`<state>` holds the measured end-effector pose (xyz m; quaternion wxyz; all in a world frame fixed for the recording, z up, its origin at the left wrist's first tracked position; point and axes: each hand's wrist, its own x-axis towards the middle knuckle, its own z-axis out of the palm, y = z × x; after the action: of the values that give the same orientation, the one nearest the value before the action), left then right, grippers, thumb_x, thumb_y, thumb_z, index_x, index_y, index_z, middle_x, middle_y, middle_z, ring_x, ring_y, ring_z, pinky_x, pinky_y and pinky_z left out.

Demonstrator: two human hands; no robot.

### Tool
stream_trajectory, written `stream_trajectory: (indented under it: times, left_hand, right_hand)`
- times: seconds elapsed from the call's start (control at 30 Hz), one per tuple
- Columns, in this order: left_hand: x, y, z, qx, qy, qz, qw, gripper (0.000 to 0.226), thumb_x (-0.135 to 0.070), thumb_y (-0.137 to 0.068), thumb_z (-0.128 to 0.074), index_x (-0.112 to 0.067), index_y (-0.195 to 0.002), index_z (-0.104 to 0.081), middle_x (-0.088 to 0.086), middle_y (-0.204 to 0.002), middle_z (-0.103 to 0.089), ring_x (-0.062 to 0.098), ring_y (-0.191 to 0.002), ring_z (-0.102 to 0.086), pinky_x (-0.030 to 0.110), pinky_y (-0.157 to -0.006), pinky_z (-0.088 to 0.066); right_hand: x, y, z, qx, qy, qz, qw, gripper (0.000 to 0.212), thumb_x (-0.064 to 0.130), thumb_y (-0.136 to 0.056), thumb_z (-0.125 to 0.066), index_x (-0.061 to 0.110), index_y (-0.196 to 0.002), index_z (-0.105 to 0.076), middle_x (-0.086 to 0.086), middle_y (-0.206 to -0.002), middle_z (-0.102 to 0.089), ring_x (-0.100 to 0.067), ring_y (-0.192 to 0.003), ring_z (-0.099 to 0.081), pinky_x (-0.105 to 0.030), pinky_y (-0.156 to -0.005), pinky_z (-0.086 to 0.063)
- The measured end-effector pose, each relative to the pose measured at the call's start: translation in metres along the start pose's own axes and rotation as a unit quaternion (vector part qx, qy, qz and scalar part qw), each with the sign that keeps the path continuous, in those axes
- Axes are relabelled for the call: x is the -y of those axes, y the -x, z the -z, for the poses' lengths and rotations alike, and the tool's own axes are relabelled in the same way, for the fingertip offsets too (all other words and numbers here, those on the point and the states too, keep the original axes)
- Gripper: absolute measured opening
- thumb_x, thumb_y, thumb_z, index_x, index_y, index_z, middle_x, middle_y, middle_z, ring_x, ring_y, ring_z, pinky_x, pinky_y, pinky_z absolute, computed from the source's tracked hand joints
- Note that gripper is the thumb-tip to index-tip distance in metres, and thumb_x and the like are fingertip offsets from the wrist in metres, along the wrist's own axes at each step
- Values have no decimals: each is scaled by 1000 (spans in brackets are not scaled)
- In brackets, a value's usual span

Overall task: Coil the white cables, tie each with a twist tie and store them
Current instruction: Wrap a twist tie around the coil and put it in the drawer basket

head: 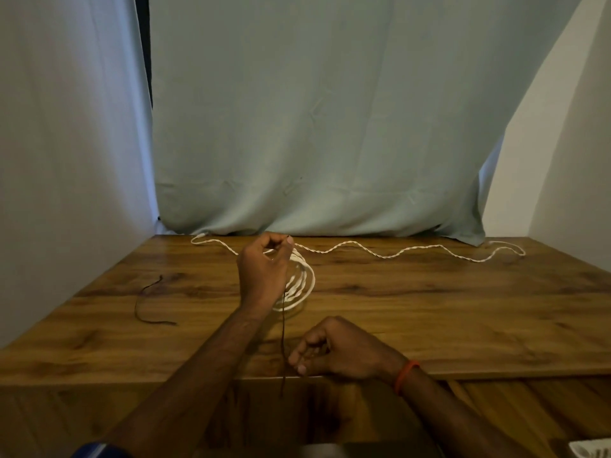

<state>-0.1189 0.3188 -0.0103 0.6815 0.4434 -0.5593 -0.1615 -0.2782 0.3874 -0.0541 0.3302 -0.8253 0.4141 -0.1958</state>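
Clearly, the left hand (264, 269) pinched the white coil (299, 282) mid-table together with the dark twist tie (283, 332), which ran straight nearward beside the right hand (337, 352), fingers curled, grip unclear.

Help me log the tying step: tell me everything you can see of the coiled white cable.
The coiled white cable is a twisted, rope-like cord wound into several round loops. The left hand grips its top, holding it roughly upright with the bottom loops at the wooden table. A dark twist tie hangs down in front of it. Whether it is bound yet cannot be told.
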Motion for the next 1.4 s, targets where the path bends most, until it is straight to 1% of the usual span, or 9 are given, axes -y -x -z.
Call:
stream_trajectory:
  times: [0.17,0.3,0.37,0.47,0.67,0.93,1.1,1.23,1.4]
  left_hand:
    - [4,-5,4,-13,-7,11,1000,6,-20,-91,-72,-15,-86,-73,-5,-83,-71,4,-82,-64,12,-70,-45]
    - [5,-5,5,-18,5,24,1000,6,-18,-90,-72,-15,-86,-72,-4,-84,-71,5,-82,-64,12,-69,-45]
    - [5,-4,5,-16,15,29,999,5,-18,-91,-72,-16,-86,-72,-4,-83,-71,3,-81,-63,12,-69,-45]
    - [6,-3,4,-5,23,26,999,5,-18,-90,-72,-14,-87,-74,-4,-83,-72,4,-79,-65,12,-69,-46]
    - [7,-10,11,-24,38,25,999,2,-17,-89,-73,-16,-88,-75,-2,-84,-73,9,-81,-68,11,-69,-47]
    - [14,-10,21,-43,6,17,999,11,-11,-89,-73,-18,-81,-71,-10,-73,-67,-1,-69,-61,3,-62,-41]
    - [19,-8,17,-38,1,14,999,17,-9,-87,-75,-21,-76,-69,-13,-70,-67,-5,-65,-61,4,-63,-40]
    - [22,-9,16,-29,-7,22,999,14,-14,-87,-75,-23,-78,-71,-9,-73,-69,7,-72,-65,13,-65,-45]
    - [19,-6,18,-20,-1,19,1000,18,-14,-87,-76,-27,-76,-69,-9,-72,-69,4,-70,-64,15,-65,-46]
  right_hand:
    - [3,5,12,-46,-80,-2,996,26,-4,-86,-62,7,-105,-75,-10,-96,-77,-14,-79,-68,-24,-67,-52]
    - [-6,-3,10,-94,87,30,991,39,25,-85,-75,33,-123,-68,11,-115,-70,2,-98,-61,-24,-88,-51]
    - [-6,-10,3,-72,80,26,994,50,29,-85,-76,34,-133,-61,13,-130,-64,5,-114,-57,-18,-98,-46]
    - [-6,-18,-8,-89,33,18,995,42,25,-88,-74,25,-129,-66,8,-124,-69,-1,-113,-62,-23,-99,-49]
    - [9,-9,-2,-145,-139,27,979,14,9,-90,-70,8,-102,-77,-4,-91,-78,-11,-81,-71,-29,-79,-56]
    - [39,36,59,-85,-341,151,924,26,9,-88,-59,2,-107,-74,-24,-103,-73,-31,-87,-72,-33,-76,-57]
    - [53,37,73,-231,-285,186,911,32,40,-77,-79,14,-96,-79,-13,-81,-74,-21,-66,-67,-27,-61,-54]
    - [58,31,74,-344,-232,219,883,23,31,-81,-70,13,-94,-79,-4,-72,-64,-18,-55,-51,-25,-51,-45]
    - [61,20,73,-443,-223,210,843,23,13,-81,-73,15,-104,-75,0,-77,-67,-14,-56,-55,-25,-57,-51]
